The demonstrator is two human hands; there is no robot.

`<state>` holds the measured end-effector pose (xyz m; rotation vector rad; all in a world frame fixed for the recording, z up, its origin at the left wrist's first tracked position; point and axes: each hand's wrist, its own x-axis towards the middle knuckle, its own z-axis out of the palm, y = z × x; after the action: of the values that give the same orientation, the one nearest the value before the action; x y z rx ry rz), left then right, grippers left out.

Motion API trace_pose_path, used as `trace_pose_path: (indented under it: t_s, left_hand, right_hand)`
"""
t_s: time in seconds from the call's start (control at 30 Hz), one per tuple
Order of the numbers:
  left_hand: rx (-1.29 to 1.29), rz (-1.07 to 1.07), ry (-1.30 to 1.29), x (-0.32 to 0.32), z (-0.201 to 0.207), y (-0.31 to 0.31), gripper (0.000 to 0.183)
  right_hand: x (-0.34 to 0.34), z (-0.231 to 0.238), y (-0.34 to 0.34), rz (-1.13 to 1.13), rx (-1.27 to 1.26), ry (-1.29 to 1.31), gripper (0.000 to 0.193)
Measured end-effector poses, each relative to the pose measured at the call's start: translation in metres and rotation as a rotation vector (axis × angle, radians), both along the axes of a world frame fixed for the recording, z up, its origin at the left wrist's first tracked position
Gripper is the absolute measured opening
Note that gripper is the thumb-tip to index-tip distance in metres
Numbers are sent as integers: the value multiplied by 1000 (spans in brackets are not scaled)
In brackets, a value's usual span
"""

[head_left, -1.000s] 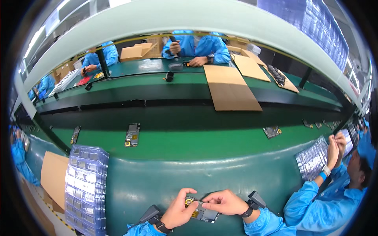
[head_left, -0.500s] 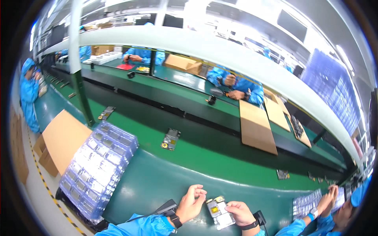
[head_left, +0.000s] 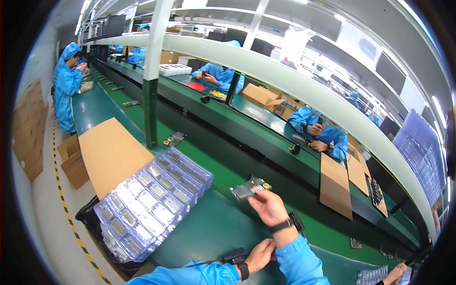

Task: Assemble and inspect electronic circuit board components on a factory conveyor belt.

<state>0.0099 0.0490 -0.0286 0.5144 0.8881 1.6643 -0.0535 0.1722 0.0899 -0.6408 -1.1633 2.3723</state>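
My right hand [head_left: 270, 209] reaches out over the green conveyor belt [head_left: 221, 175], its thumb and fingers closed on a small circuit board [head_left: 244, 191] with grey metal shields and a yellow ring. Whether another board on the belt lies right behind it, I cannot tell. Closer to me, my left hand [head_left: 259, 255] is at the bench, below the right forearm. Its fingers are curled, with their tips hidden by the right sleeve; what they hold, if anything, is out of sight. Both wrists wear dark bands with small black devices.
A stack of clear plastic trays [head_left: 142, 209] with grey pieces stands on the left, before a cardboard sheet [head_left: 111, 149]. More boards [head_left: 175, 138] lie along the belt. A white-and-green post [head_left: 150, 95] rises at the left. A co-worker's hand [head_left: 395, 274] shows at the lower right.
The view has swung left. My right hand has moved from above the bench out to the belt. My left hand's fingers were apart and have curled in, partly behind the right arm.
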Motion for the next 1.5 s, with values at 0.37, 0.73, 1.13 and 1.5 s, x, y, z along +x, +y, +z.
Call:
trace_pose_path:
  t_s: [0.37,0.73,1.13,1.5]
  left_hand:
    - [-167,251,-726,-20,-12,13,48]
    - [-78,214,-565,-13,-2,-5,47]
    - [-47,261,-271,-43,7,-22,46]
    - [24,323,-54,-76,14,-39,45]
  right_hand:
    - [-165,-67,19,-341,-195,145,17]
    - [-156,-34,-46,-435,1330,9,19]
    - [-159,-8,-106,82,1819,-118,29]
    - [-164,-31,-113,112,2005,67,38]
